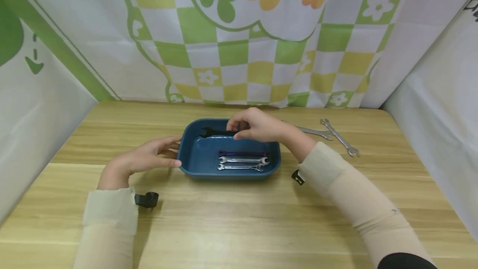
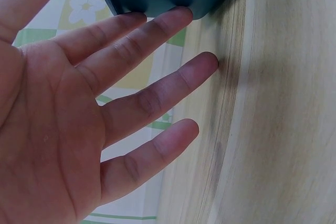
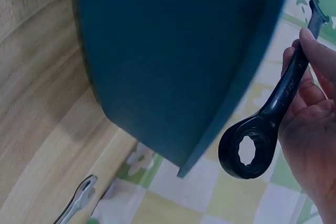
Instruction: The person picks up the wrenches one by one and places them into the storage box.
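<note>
A blue tray [image 1: 201, 157] stands on the wooden table. Fingers of my left hand [image 1: 149, 155] touch its left wall; in the left wrist view the hand [image 2: 58, 114] has its fingers spread and fairly straight, two fingertips against the tray. Above the tray's back part, my right hand [image 1: 257, 124] pinches a black combination wrench [image 1: 214, 133] by its shank. The right wrist view shows the wrench's ring end [image 3: 248, 148] and its open end. Inside the tray lie a dark purple wrench [image 1: 242, 153] and two silver wrenches [image 1: 242, 160], side by side.
To the right of the tray on the table [image 1: 239, 219] lie a silver wrench [image 1: 340, 137] and another silver wrench [image 1: 315, 132], the latter partly hidden by my right arm. A patterned cloth [image 1: 239, 53] hangs behind the table, with white sheets at both sides.
</note>
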